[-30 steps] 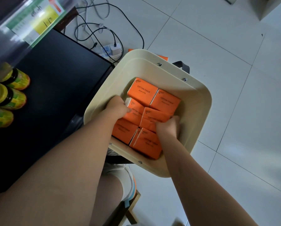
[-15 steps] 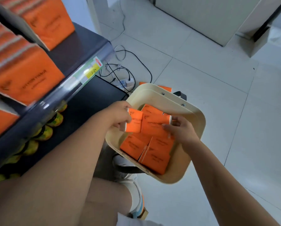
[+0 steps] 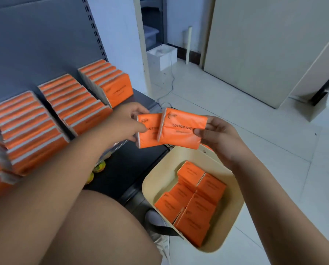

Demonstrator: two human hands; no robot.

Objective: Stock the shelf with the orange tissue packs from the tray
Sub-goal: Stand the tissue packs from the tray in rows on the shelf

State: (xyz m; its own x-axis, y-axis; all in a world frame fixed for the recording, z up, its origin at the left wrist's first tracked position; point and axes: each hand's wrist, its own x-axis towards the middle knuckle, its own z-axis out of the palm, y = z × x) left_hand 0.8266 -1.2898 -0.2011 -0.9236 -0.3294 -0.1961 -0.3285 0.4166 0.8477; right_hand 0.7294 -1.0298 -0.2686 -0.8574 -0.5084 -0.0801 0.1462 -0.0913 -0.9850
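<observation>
My left hand (image 3: 128, 122) grips one orange tissue pack (image 3: 147, 131) by its left edge. My right hand (image 3: 217, 136) pinches a second orange pack (image 3: 182, 129) by its right edge, and this pack overlaps the first in front. Both packs hang in the air above the far rim of the cream tray (image 3: 234, 217) and just right of the dark shelf (image 3: 140, 98). Several more orange packs (image 3: 194, 199) lie flat inside the tray. On the shelf stand three rows of orange packs (image 3: 74, 102), leaning back against the grey panel.
My bare knee (image 3: 102, 226) fills the lower left, with a shoe (image 3: 156, 219) beside the tray. Yellow jars (image 3: 99, 167) show on the lower shelf. A white box (image 3: 161, 56) and a cable (image 3: 171, 81) sit on the tiled floor beyond.
Both hands have lifted out of the tray, each with a pack, and risen toward the shelf. The view has tilted up from the tray to the shelf rows.
</observation>
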